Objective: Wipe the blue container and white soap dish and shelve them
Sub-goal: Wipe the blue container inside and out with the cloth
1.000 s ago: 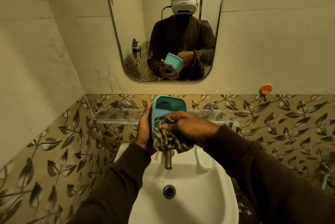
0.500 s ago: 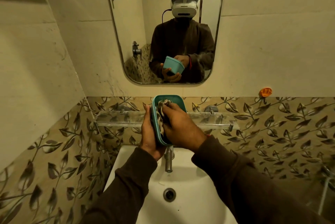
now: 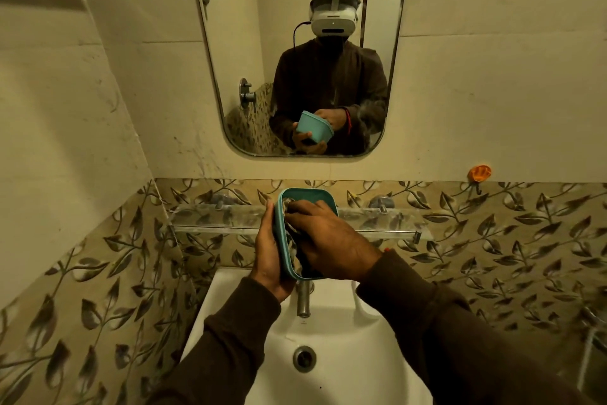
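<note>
The blue container [image 3: 307, 193] is held up over the sink, its open side facing me. My left hand [image 3: 269, 257] grips its left wall from outside. My right hand [image 3: 328, 240] is pushed inside the container, closed on a striped cloth [image 3: 290, 234] that shows between my fingers and the left rim. A white soap dish [image 3: 358, 303] lies on the sink's back ledge to the right of the tap, mostly hidden by my right sleeve. The mirror shows the same container held in both hands.
A glass shelf [image 3: 210, 219] with a metal rail runs along the leaf-patterned tiles behind my hands. Below are the white sink [image 3: 345, 355], its tap [image 3: 303, 301] and drain [image 3: 304, 358]. A mirror [image 3: 295, 43] hangs above; an orange hook [image 3: 479, 172] sticks to the right wall.
My right hand has moved with the cloth from the container's lower edge up into its inside. The container now stands more upright, and my view has tilted slightly upward.
</note>
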{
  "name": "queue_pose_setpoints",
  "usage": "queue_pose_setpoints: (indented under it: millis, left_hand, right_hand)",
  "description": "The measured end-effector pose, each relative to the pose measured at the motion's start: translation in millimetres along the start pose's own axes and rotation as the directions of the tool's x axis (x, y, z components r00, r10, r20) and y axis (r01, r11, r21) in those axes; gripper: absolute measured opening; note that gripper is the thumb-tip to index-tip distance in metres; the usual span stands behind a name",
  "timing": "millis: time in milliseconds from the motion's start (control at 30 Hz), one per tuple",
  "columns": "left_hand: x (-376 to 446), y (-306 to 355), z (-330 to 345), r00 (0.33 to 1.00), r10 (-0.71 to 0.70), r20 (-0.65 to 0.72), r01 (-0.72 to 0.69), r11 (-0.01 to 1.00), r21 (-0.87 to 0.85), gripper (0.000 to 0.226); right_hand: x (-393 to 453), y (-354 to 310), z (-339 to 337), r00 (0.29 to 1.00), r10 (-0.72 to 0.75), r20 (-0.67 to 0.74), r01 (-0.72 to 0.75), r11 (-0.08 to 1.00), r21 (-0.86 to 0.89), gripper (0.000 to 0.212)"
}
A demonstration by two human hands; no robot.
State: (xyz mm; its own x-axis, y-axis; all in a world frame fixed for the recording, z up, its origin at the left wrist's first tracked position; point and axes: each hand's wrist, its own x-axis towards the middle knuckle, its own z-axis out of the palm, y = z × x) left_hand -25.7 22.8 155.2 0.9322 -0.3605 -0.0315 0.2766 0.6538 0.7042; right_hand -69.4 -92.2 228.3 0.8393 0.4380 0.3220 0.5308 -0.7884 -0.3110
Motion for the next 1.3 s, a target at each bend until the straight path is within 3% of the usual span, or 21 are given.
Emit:
queue_pose_setpoints:
  millis: [267, 467, 567, 700, 800, 900, 1000, 1100, 1200, 1300]
  left_hand:
    - [9, 12, -7, 0.998, -0.043, 0.046, 0.04, 0.997, 0.07, 0.071]
    - [11, 12, -2, 0.996, -0.084, 0.0, 0.083, 0.978, 0.192, 0.076]
    - [9, 11, 0, 0.993, -0.116, -0.026, 0.119, 0.969, 0.216, 0.077]
    - [5, 20, 4, 0.989, -0.144, -0.02, 0.145, 0.98, 0.139, 0.081]
    - [1, 18, 9, 0.984, -0.177, -0.03, 0.178, 0.983, 0.035, 0.08]
    - [-8, 8, 17, 0.961, -0.274, -0.028, 0.272, 0.96, -0.064, 0.072]
    - [-12, 8, 27, 0.947, -0.322, -0.009, 0.32, 0.942, -0.099, 0.069]
    - [-10, 13, 30, 0.944, -0.329, -0.016, 0.326, 0.94, -0.1, 0.068]
    - [-9, 13, 30, 0.941, -0.339, 0.009, 0.337, 0.932, -0.131, 0.067]
    - [-10, 14, 27, 0.952, -0.307, 0.013, 0.307, 0.944, -0.122, 0.063]
  right_hand:
    - [0, -2, -15, 0.968, -0.14, 0.209, 0.143, 0.99, 0.001, 0.021]
    - [3, -2, -20, 0.869, -0.048, 0.492, 0.082, 0.995, -0.048, 0.03]
    - [2, -2, -21, 0.832, 0.007, 0.554, 0.057, 0.993, -0.099, 0.042]
    - [2, -2, -24, 0.892, -0.03, 0.452, 0.133, 0.971, -0.199, 0.041]
    - [3, 3, -21, 0.974, -0.122, 0.19, 0.177, 0.935, -0.306, 0.038]
    - [8, 10, -20, 0.989, -0.133, -0.059, 0.1, 0.918, -0.384, 0.045]
    - [8, 13, -18, 0.976, -0.092, -0.199, 0.003, 0.914, -0.407, 0.05]
    - [9, 11, -18, 0.955, -0.045, -0.293, -0.06, 0.938, -0.34, 0.041]
    - [9, 10, -28, 0.937, -0.039, -0.348, -0.009, 0.991, -0.133, 0.029]
    - [2, 8, -36, 0.962, -0.121, -0.244, 0.119, 0.993, -0.02, 0.026]
